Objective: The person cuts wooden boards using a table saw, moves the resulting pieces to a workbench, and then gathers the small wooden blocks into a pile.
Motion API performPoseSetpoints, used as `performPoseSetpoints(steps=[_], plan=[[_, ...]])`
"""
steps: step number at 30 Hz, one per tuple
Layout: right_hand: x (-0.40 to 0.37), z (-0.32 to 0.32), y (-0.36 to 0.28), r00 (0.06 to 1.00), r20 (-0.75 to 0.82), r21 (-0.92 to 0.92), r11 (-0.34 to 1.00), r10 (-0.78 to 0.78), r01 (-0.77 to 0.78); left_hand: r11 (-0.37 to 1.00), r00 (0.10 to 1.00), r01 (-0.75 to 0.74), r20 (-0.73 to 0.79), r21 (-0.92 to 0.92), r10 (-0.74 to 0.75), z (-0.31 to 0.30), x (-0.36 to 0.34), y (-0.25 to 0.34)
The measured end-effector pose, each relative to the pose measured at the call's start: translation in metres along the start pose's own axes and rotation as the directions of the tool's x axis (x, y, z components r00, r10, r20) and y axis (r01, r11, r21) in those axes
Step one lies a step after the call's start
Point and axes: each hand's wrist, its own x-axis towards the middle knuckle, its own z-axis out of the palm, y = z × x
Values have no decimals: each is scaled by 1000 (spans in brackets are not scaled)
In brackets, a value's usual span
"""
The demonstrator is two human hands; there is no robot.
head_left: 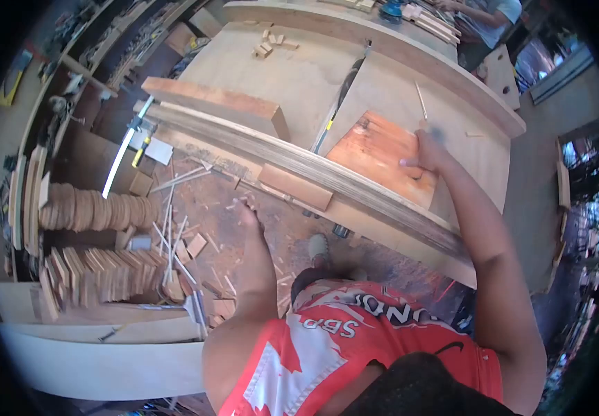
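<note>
A wooden board (pixel 375 152) with orange-brown grain lies on the workbench, close to its front rail. My right hand (pixel 425 154) grips this board at its right edge, thumb over the top face. A dark blurred patch just past those fingers cannot be made out. My left hand (pixel 249 212) hangs in front of the bench over the littered floor, fingers apart and holding nothing. Nearest to it is a small wooden block (pixel 296 186) along the bench's front edge. A thicker plank (pixel 216 104) stands on edge at the bench's left.
A saw blade slot (pixel 344 97) crosses the workbench top (pixel 299 69). Small wood offcuts (pixel 266 50) lie at the back, and a thin stick (pixel 421 100) lies at right. Stacked wood pieces (pixel 101 274) stand at left. Another person (pixel 483 21) is at far right.
</note>
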Motion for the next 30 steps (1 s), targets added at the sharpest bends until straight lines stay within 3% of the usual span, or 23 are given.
performPoseSetpoints(steps=[2, 3, 4, 6, 8, 10, 11, 14, 15, 17, 18, 21, 23, 24, 25, 26, 28, 30], plan=[[18, -9, 8, 995, 70, 72, 995, 68, -73, 974, 977, -204, -43, 99, 209, -14, 25, 30], [28, -12, 14, 981, 151, 120, 983, 118, -137, 886, 909, -393, -43, 247, 415, -5, 18, 61], [34, -9, 18, 990, 69, 94, 987, 126, -132, 742, 801, -550, -9, 384, 598, 12, -4, 105], [52, -3, 33, 996, -17, 27, 995, 92, -92, 499, 571, -802, 178, 327, 801, 41, -26, 176], [55, -2, 44, 998, -8, 18, 998, 65, -65, 331, 386, -913, 239, 238, 891, 80, -60, 226], [41, -31, 31, 994, 110, 116, 992, 26, -39, 222, 279, -954, 330, 200, 902, 109, -78, 255], [28, -39, 30, 997, 74, 183, 983, 19, -33, 85, 166, -974, 404, 211, 899, 121, -83, 266], [-7, -63, 67, 995, 78, 407, 909, 59, -86, -122, 44, -966, 609, 229, 792, 153, -80, 287], [-18, -73, 88, 993, 64, 387, 915, 99, -116, -126, 46, -964, 609, 236, 792, 163, -66, 284], [-40, -73, 136, 990, -9, 329, 935, 142, -131, -54, 129, -976, 754, 213, 644, 173, -32, 274], [-48, -69, 155, 987, -74, 290, 950, 140, -113, -61, 132, -973, 754, 222, 644, 181, -35, 274], [-66, -40, 176, 982, -78, 176, 972, 172, -156, -101, 86, -969, 687, 227, 721, 184, -48, 268], [-61, -50, 190, 965, -174, 39, 980, 198, -194, -177, 218, -885, 719, 431, 660, 192, -25, 275], [-75, -28, 196, 961, -165, -18, 974, 219, -225, -264, 199, -861, 767, 434, 610, 194, -25, 283], [-96, -16, 180, 960, -254, -25, 992, 117, -127, -227, 292, -845, 774, 484, 562, 194, -25, 289], [-107, -21, 153, 927, -374, -48, 998, 9, -29, -275, 249, -846, 793, 458, 556, 193, -32, 291], [-141, -13, 108, 967, -246, 278, 951, -62, 132, -326, 194, -846, 815, 421, 547, 197, -38, 300], [-186, 12, 60, 970, -173, 268, 940, -170, 213, -336, 263, -855, 889, 394, 374, 198, -32, 309]])
